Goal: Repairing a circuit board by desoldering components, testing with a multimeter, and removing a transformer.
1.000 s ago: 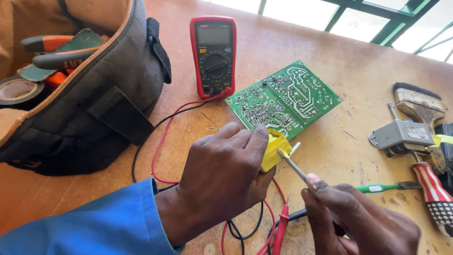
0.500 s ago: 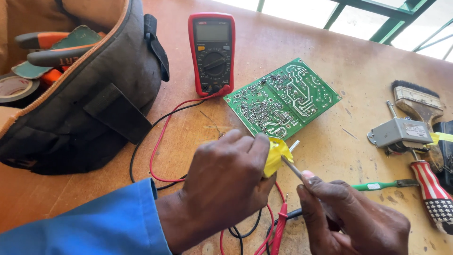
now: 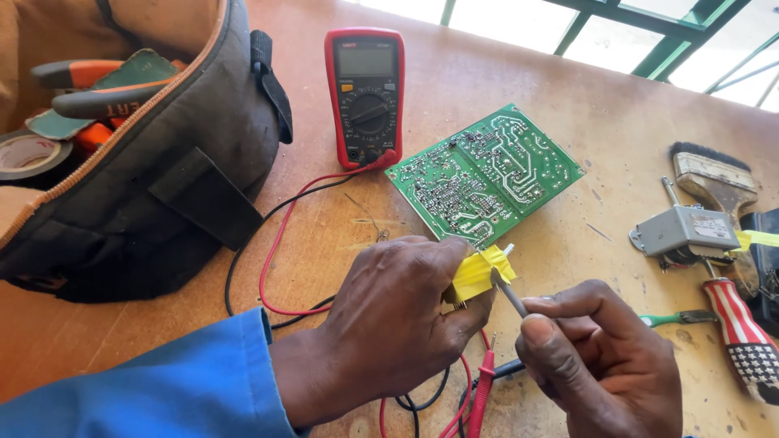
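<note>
A wide brown wooden tabletop point(image 3: 519, 73) fills the frame. At upper left slumps a large dark fabric tool bag point(image 3: 154, 186) with orange-handled pliers and tape rolls inside. A green printed circuit board point(image 3: 485, 174) lies solder side up just right of centre, and a red-cased digital multimeter point(image 3: 365, 97) stands above centre, its red and black leads point(image 3: 280, 243) looping down toward the lower middle.

At lower centre the left hand point(image 3: 398, 324), in a blue sleeve, pinches a small yellow-taped component with short metal pins point(image 3: 479, 274) between thumb and fingers. The right hand point(image 3: 604, 365), lower right, is closed round a slim metal-tipped probe point(image 3: 508, 292) whose point touches the yellow part. That part looks light and stiff, the pins likely easy to bend, so the taped body seems the place to grip it.

At the right edge lie a worn paintbrush point(image 3: 714, 174), a grey metal box-like part point(image 3: 686, 231) and a striped screwdriver handle point(image 3: 742, 341). The leads pass under both hands and could snag.
</note>
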